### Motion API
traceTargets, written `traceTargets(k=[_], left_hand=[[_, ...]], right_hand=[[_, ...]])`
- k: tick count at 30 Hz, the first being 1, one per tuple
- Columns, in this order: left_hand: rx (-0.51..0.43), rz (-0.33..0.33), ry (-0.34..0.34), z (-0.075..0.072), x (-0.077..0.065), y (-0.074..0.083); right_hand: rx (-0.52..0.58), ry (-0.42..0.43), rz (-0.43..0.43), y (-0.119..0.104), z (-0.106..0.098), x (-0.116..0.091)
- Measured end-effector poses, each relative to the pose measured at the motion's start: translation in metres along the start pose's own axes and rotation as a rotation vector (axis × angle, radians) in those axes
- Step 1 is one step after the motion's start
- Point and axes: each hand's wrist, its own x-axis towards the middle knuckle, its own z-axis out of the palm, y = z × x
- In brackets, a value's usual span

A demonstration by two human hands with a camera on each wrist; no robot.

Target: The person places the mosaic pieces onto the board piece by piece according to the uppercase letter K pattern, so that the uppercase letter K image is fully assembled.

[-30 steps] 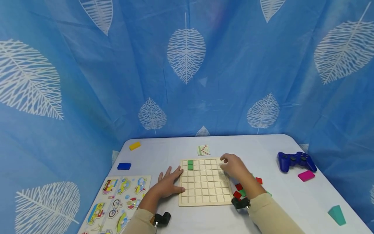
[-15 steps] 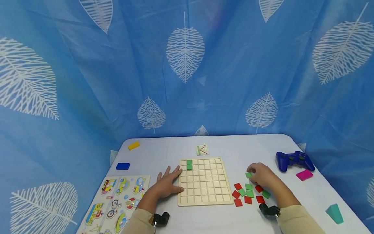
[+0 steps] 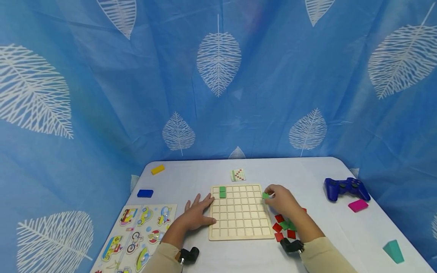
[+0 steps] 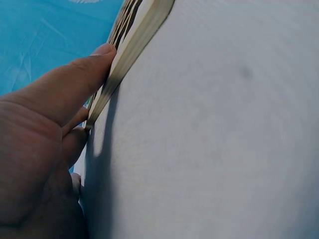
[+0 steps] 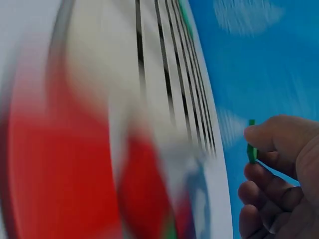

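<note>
Right hand (image 3: 280,200) pinched green tile (image 3: 265,195) near grid board (image 3: 240,215), at two o'clock; loosened pinch risked drop. Left hand (image 3: 194,216), spread, touched nine-o'clock edge; sideways push risked shift.

Legible text — none anywhere.

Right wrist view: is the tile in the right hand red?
No, the right hand pinches a green tile between thumb and fingers.
</note>
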Motion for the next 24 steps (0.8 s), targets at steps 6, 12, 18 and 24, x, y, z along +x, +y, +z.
traceTargets(k=[6,12,18,24], left_hand=[[0.003,-0.001,-0.002,0.0,0.0,0.001],[0.015,0.001,0.001,-0.001,-0.001,0.001],[0.021,-0.002,0.014,0.0,-0.001,0.001],[0.022,-0.004,0.014,0.0,0.0,0.0]], right_hand=[[0.098,-0.027,-0.16,-0.056,0.057,0.006],[0.066,-0.066,-0.191,-0.088,0.096,0.015],[-0.015,-0.05,-0.152,-0.1,0.112,0.02],[-0.024,-0.03,-0.144,-0.1,0.114,0.02]])
